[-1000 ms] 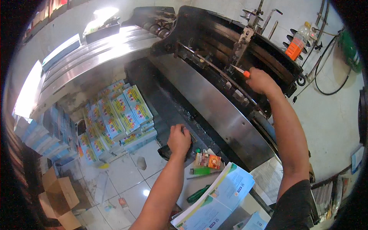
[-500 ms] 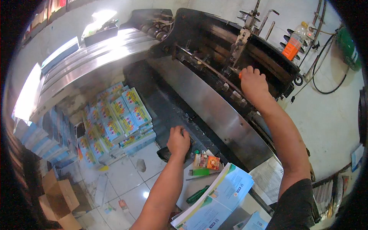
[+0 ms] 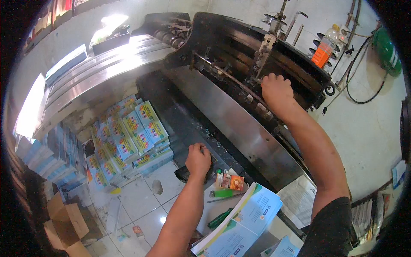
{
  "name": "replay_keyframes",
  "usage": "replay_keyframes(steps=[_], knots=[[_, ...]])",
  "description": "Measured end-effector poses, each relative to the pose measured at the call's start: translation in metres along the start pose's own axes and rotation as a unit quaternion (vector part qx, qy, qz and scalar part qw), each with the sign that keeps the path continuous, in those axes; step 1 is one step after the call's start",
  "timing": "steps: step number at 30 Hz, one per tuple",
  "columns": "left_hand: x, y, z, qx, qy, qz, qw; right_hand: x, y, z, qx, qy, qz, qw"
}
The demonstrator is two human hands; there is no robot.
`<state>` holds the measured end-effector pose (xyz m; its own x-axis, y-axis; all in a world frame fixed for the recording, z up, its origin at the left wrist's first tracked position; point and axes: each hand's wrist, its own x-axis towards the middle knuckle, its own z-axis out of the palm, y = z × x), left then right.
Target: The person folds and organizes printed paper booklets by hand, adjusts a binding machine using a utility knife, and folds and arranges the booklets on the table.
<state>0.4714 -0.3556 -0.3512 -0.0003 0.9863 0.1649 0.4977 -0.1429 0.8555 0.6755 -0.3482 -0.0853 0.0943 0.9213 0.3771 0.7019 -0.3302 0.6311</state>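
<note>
My right hand reaches into the dark printing or folding machine, by its long metal rod. Its fingers are closed around a small handle, whose orange end showed a moment ago and is now covered by the hand. Low over the machine's dark lower ledge, my left hand has its fingers curled; what they hold, if anything, is hidden. Beside the left wrist lie a cigarette-type pack and a green lighter. A stack of printed blue sheets sits nearer to me.
Bundles of printed booklets are piled on the left, with more stacks behind. An open cardboard box stands on the tiled floor. An orange-labelled bottle and a green round object are at the right wall.
My right hand has shifted slightly left and turned, covering the orange end of the handle. My left hand stays almost in place. The view has moved a little.
</note>
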Motion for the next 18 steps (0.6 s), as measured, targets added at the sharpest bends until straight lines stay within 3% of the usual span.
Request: replay_keyframes(steps=[5,7,10,18], knots=[[0.000,0.002,-0.001,0.002,-0.002,-0.016,1.000,0.005,-0.006,-0.011,0.001,-0.054,0.013,0.998],[0.000,0.000,0.001,-0.001,-0.002,-0.014,1.000,0.008,-0.007,-0.012,0.089,-0.086,0.079,0.989],[0.001,-0.002,0.001,-0.003,0.001,-0.006,1.000,0.008,0.006,-0.016,0.152,-0.119,0.048,0.980],[0.000,-0.003,0.000,-0.010,-0.006,-0.014,1.000,-0.002,0.000,-0.017,0.116,-0.067,0.064,0.989]])
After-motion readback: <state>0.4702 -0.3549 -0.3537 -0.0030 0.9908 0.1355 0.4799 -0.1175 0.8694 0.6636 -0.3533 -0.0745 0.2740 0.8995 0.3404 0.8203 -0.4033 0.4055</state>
